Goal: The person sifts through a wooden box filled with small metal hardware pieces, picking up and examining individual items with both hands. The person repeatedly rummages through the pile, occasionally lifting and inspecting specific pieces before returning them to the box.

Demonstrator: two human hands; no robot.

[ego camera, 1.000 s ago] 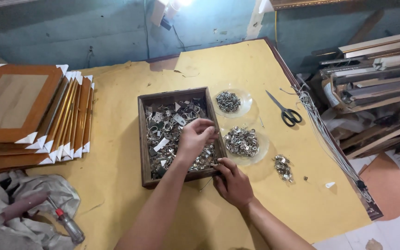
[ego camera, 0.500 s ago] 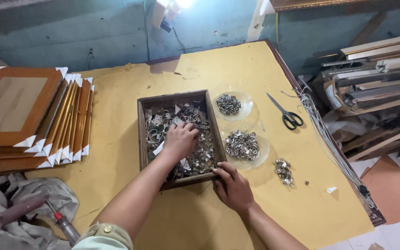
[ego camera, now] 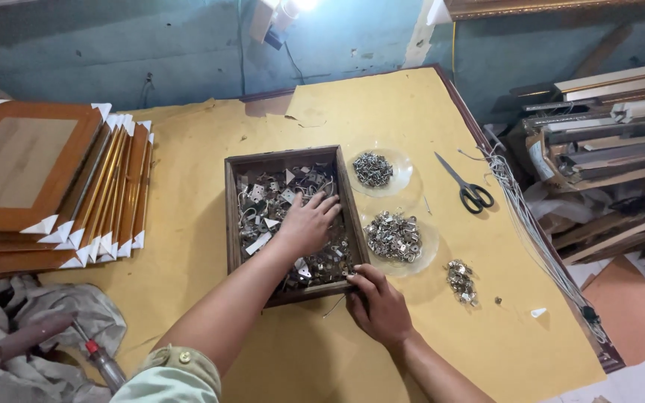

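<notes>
Left hand [ego camera: 309, 224] slid deeper into hardware-filled wooden tray [ego camera: 234, 216]

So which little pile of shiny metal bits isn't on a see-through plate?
The small pile nearest the table's right edge. It lies straight on the yellow paper, while the other two piles sit on clear plates.

Black-handled scissors [ego camera: 468, 186] lie at three o'clock on the yellow-papered table [ego camera: 188, 246]. Wooden picture frames [ego camera: 46, 186] with white corner guards are stacked at nine o'clock. A red-handled screwdriver [ego camera: 98, 360] rests on grey cloth [ego camera: 54, 328] at seven o'clock.
</notes>
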